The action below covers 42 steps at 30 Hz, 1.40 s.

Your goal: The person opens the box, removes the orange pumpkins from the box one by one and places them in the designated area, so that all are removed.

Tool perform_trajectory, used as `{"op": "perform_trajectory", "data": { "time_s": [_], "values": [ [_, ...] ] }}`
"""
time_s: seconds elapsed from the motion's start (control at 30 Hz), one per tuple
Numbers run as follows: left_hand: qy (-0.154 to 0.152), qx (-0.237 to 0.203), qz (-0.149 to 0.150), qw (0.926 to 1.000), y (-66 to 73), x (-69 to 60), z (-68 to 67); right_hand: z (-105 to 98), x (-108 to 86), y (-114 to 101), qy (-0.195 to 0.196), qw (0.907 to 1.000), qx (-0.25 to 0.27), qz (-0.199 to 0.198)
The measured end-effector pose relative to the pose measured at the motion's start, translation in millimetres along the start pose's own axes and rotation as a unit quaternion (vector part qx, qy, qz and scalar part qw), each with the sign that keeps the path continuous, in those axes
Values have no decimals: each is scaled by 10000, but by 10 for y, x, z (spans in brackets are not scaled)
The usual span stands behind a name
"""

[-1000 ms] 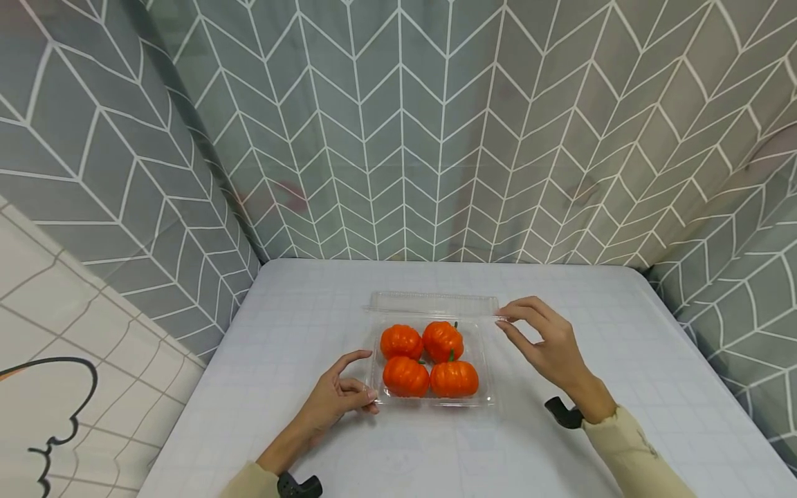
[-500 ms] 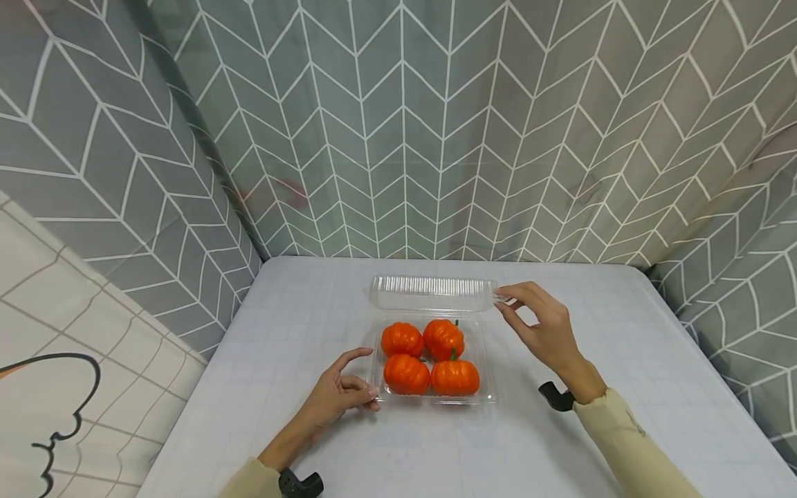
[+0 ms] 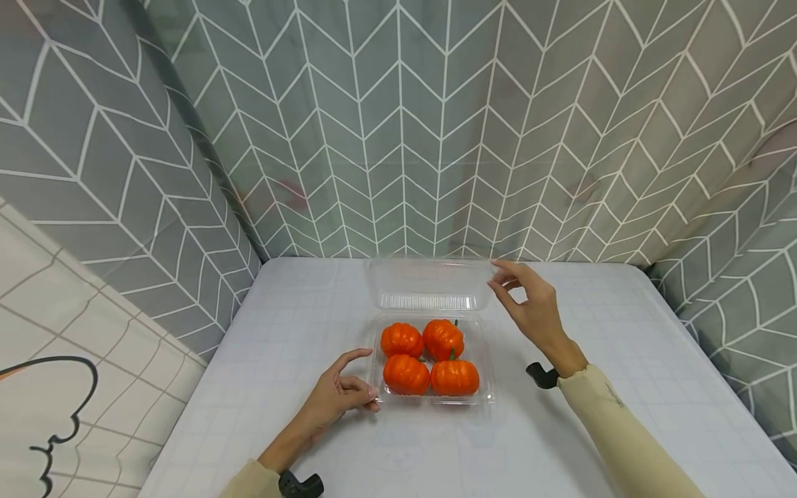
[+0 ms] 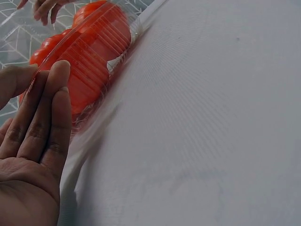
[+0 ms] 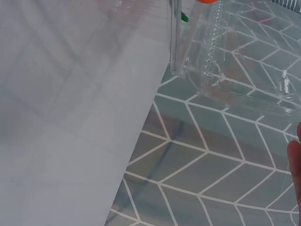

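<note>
A clear plastic clamshell box [image 3: 488, 387] lies on the table with several orange pumpkins [image 3: 454, 377] in its base. Its transparent lid [image 3: 429, 285] stands raised at the far side. My left hand [image 3: 333, 398] pinches the near left corner of the base; in the left wrist view the thumb and fingers of that hand [image 4: 37, 127] meet on the clear rim. At the lid's right edge, my right hand [image 3: 532, 304] pinches the plastic between thumb and fingers. Only a sliver of that hand [image 5: 295, 165] shows in the right wrist view, beside the lid [image 5: 263, 101].
The white table [image 3: 398, 456] runs back to a grey curtain [image 3: 411, 138] with white chevron lines. Another patterned curtain hangs on each side. A pale tiled surface with a black outline drawing [image 3: 62, 408] is at the lower left.
My right hand has moved away from me and slightly left, and the lid has swung up and back with it. My left hand has stayed at the base's corner.
</note>
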<state>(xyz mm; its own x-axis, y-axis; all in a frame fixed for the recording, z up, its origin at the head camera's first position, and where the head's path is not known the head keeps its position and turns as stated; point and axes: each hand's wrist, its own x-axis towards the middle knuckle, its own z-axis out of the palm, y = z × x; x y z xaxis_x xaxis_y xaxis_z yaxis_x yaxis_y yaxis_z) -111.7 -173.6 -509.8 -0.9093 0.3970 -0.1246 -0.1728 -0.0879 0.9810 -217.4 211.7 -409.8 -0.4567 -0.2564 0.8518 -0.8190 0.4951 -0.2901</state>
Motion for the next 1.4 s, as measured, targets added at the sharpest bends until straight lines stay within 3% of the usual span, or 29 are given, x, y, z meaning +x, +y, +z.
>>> {"op": "perform_trajectory", "data": {
  "time_s": [0.6, 0.97, 1.23, 1.4],
  "values": [
    [9, 9, -29, 10000, 22, -16, 22, 234, -60, 317, -329, 9958, 220, 830],
    [30, 62, -55, 10000, 20, -21, 20, 320, -161, 431, -922, 9815, 252, 1662],
    [-24, 43, 23, 10000, 22, -24, 22, 361, -258, 488, -1109, 9768, 124, 1829],
    [-59, 10, 58, 10000, 20, -19, 20, 379, -308, 488, -1435, 9671, 71, 2097]
  ]
}}
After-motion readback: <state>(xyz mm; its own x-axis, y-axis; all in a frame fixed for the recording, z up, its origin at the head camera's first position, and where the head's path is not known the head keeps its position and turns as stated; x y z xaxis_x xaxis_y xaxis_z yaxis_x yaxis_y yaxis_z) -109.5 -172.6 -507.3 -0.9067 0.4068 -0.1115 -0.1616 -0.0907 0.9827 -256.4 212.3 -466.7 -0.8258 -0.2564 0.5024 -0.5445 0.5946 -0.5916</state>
